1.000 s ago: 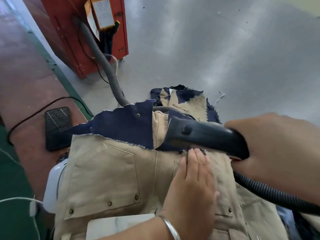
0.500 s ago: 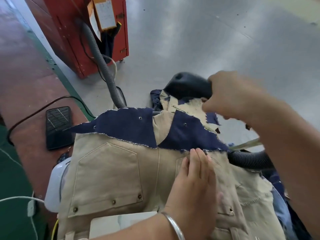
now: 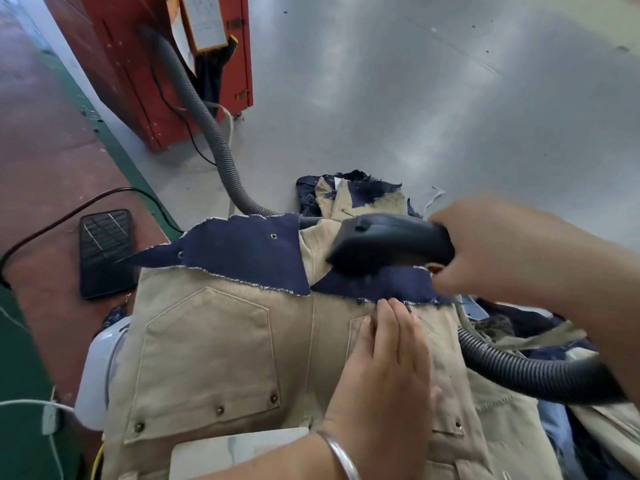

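I'm gripping the black nozzle point(image 3: 391, 244) in my right hand point(image 3: 512, 258), fingers curled round its handle. Its long axis is lying crosswise over the jacket point(image 3: 214, 348), on the navy flap point(image 3: 381, 285). That puts it just beyond my left hand point(image 3: 388, 368), which is pressing flat on the jacket, fingers together.

A red cabinet point(image 3: 138, 81) is standing at eleven o'clock on the grey floor point(image 3: 415, 98), with a paper sheet point(image 3: 204, 22) hanging on its front. A grey hose point(image 3: 207, 126) is trailing down from it toward the centre. At nine o'clock a black pedal point(image 3: 105, 252) is lying flat, with a black cable point(image 3: 69, 213) curving just beside it. A heap of cloth pieces point(image 3: 349, 192) is lying just above the centre. At seven o'clock a white cable point(image 3: 20, 403) is trailing across.
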### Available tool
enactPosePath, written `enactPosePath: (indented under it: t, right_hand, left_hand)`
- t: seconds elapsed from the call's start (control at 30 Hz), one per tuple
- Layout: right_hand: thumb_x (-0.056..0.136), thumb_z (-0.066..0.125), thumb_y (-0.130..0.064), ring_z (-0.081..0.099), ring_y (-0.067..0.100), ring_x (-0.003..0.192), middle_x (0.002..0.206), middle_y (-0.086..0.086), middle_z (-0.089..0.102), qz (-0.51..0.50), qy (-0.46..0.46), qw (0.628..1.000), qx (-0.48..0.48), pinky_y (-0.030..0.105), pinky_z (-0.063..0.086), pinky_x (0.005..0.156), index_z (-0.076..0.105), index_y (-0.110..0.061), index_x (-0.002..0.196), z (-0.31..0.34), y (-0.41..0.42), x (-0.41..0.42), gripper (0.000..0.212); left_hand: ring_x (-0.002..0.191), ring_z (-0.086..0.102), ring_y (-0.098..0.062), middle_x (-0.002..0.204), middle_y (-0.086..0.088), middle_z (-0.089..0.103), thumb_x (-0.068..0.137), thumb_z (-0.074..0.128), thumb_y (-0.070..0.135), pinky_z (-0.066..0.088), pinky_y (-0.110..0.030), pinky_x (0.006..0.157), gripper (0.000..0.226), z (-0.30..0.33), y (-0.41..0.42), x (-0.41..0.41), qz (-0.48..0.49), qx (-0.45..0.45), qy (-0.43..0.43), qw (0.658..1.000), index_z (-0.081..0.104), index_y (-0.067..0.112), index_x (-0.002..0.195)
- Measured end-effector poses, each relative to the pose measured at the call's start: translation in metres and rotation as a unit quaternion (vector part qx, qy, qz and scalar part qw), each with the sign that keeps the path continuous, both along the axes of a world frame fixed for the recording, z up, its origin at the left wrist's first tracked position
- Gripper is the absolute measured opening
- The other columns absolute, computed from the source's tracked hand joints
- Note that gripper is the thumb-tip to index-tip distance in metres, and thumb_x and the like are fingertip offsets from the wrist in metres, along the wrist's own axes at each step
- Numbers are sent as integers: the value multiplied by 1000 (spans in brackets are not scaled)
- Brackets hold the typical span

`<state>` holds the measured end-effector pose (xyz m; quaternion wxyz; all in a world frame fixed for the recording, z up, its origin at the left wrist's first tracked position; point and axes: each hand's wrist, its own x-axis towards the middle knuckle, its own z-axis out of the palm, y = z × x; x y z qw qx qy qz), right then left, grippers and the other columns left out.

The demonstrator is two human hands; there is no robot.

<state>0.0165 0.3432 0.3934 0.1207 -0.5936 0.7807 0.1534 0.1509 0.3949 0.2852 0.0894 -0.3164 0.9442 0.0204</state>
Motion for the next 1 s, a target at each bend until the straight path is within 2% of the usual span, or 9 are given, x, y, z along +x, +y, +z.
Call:
enactPosePath:
  t: [0.07,0.13,0.27,0.4,0.53,0.63,0.7,0.83,1.0]
  right_hand:
    - [68,67,-21,58,14,39,46,-1,59,-8,-25,1000,-15,21,41,43,59,-20,78,-5,-17,-3,13]
    - [69,65,-14,57,16,32,38,0,57,-30,-54,998,-32,23,45,39,59,-18,76,-9,-35,-4,10]
    - [73,68,-11,65,25,42,47,5,61,-62,-90,989,-100,27,47,43,60,-11,80,-4,-54,-17,11]
    - [70,71,-10,55,14,29,40,4,60,-46,-146,978,-142,20,36,30,59,-14,73,23,-30,-29,13]
    - [62,73,-13,47,6,25,38,-2,56,-27,-129,987,-95,21,35,30,58,-17,66,33,7,-26,16]
    - [67,74,-24,48,5,37,45,-3,53,2,-31,999,-14,15,31,34,56,-23,69,20,22,-23,18]
    - [72,71,-29,51,5,44,52,-5,55,-7,-20,1000,14,18,32,38,56,-24,74,9,24,-24,16]
    - [70,70,-21,56,11,41,55,-2,59,-9,-44,999,-17,20,41,45,61,-20,81,-5,3,-22,14]
    - [64,66,-16,59,13,32,38,-2,58,-6,-60,998,-22,15,38,39,66,-16,76,-8,-29,-20,12]
  left_hand:
    - [112,60,-28,120,-15,64,71,61,65,52,-35,90,76,1,-1,1,-3,-8,-11,1000,64,8,121]
    - [113,60,-27,121,-15,63,75,56,62,52,-34,91,72,2,-1,0,-2,-19,-18,1000,63,8,122]
    - [115,59,-26,123,-14,62,76,53,66,51,-33,93,75,2,1,1,-8,-40,-15,999,61,9,125]
    - [119,55,-28,127,-17,59,80,46,60,48,-36,96,73,0,0,4,-12,-63,-4,998,57,6,128]
    - [119,55,-29,128,-18,58,80,46,59,49,-37,95,72,-2,0,2,-13,-63,1,998,57,6,128]
    - [115,59,-28,123,-17,62,75,55,60,51,-34,92,73,-1,1,0,-10,-49,10,999,62,6,122]
    - [111,62,-27,118,-17,64,73,51,57,53,-33,89,70,0,1,-2,-6,-43,19,999,66,6,117]
    - [111,61,-29,118,-19,64,72,58,57,53,-35,89,71,0,2,-4,-2,-46,18,999,65,3,117]
    - [118,54,-34,126,-22,57,82,42,50,49,-41,96,70,0,1,-4,0,-55,13,998,57,-2,126]
